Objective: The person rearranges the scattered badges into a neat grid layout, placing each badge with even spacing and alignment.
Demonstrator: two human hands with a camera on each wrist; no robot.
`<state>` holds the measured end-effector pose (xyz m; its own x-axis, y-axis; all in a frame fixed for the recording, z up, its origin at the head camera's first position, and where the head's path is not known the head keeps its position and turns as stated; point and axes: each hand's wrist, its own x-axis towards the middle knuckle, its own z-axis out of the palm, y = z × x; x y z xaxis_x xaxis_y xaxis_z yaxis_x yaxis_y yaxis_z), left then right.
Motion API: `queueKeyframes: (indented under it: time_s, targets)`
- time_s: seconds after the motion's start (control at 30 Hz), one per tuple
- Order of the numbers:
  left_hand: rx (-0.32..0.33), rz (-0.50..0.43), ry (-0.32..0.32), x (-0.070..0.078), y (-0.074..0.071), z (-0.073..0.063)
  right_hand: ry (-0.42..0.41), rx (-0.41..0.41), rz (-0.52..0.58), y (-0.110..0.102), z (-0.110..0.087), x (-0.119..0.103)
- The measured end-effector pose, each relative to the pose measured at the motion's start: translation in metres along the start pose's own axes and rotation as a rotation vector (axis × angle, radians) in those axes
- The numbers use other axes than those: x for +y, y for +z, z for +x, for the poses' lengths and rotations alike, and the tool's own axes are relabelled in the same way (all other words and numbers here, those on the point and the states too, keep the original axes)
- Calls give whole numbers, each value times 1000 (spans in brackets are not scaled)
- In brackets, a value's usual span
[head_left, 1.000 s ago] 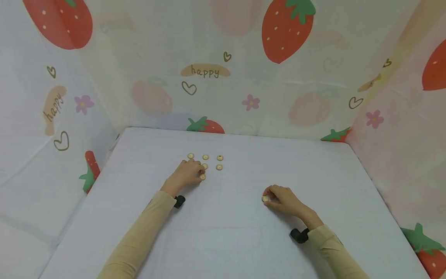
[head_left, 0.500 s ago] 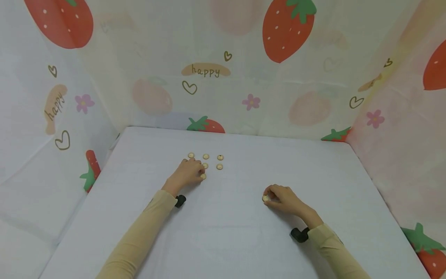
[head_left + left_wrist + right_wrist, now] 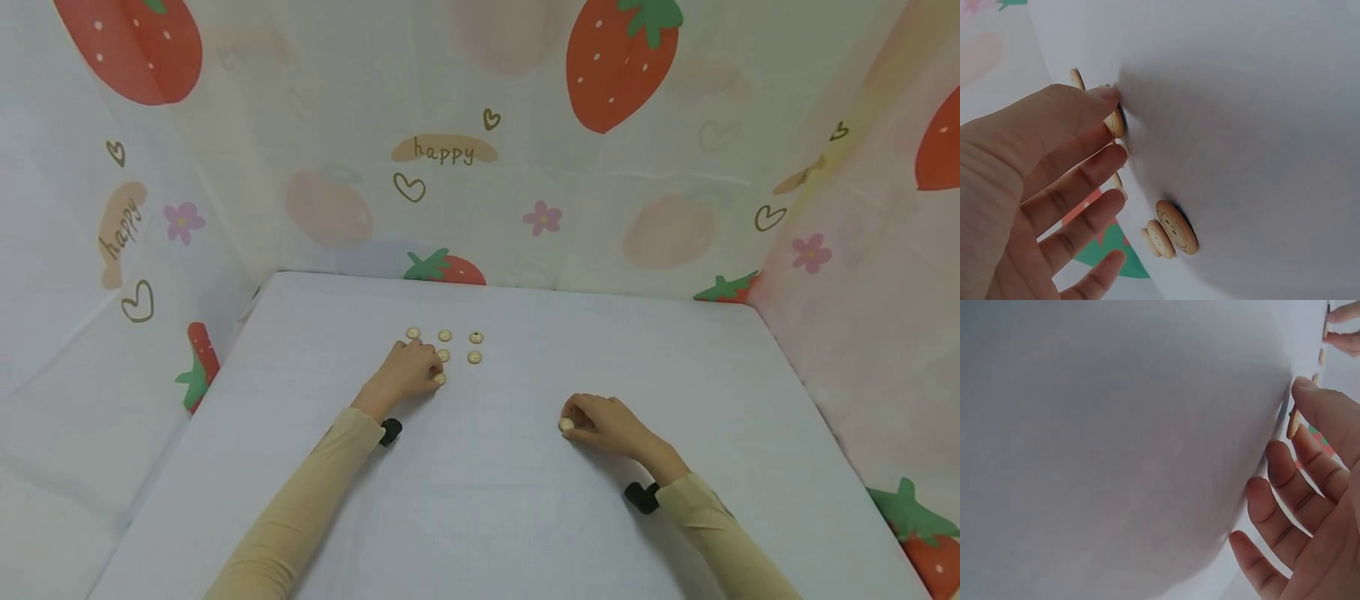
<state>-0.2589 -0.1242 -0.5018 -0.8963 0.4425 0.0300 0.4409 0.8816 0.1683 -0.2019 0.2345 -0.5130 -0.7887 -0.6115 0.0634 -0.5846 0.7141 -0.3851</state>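
In the head view, my left hand (image 3: 406,371) is at the left middle of the white table, thumb and index finger pinching a round wooden button (image 3: 1114,123) at the tabletop. Its other fingers are spread out in the left wrist view. Just beyond that hand, a second-row button (image 3: 444,356) is partly covered by the fingers. Right of the middle, my right hand (image 3: 609,425) pinches another wooden button (image 3: 567,425) between thumb and index finger, close over the table. The remaining fingers of this hand are loosely bent in the right wrist view.
Behind the left hand, more wooden buttons lie in rows: one at the left (image 3: 413,332), a middle one (image 3: 445,335), a right one (image 3: 476,337) and one in front (image 3: 475,357). The white table (image 3: 480,525) is backed by a strawberry-print curtain (image 3: 330,108).
My right hand has shifted slightly left with its button over the last half second. The left hand keeps its place at its button; the head view has drifted a little.
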Motion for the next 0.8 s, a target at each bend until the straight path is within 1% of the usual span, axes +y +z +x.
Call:
queueKeyframes:
  time_s: [0.07, 0.2, 0.3, 0.43, 0.53, 0.8]
  targets:
    - [-4, -10, -4, 0, 0, 1, -17, 6, 7, -1, 2, -2]
    - [-19, -20, -13, 0, -1, 1, -82, 49, 13, -3, 7, -7]
    - [-25, -24, -16, 1, -2, 1, -90, 60, 7, -5, 12, -8]
    - [-28, -20, -15, 3, -3, 0, -26, 16, -4, -6, 20, -11]
    - [-32, -12, -19, 3, -4, -1, 6, -7, -13, -7, 27, -15]
    - [-37, -5, -20, 3, -5, -2, 32, -24, -31, -2, 49, -27]
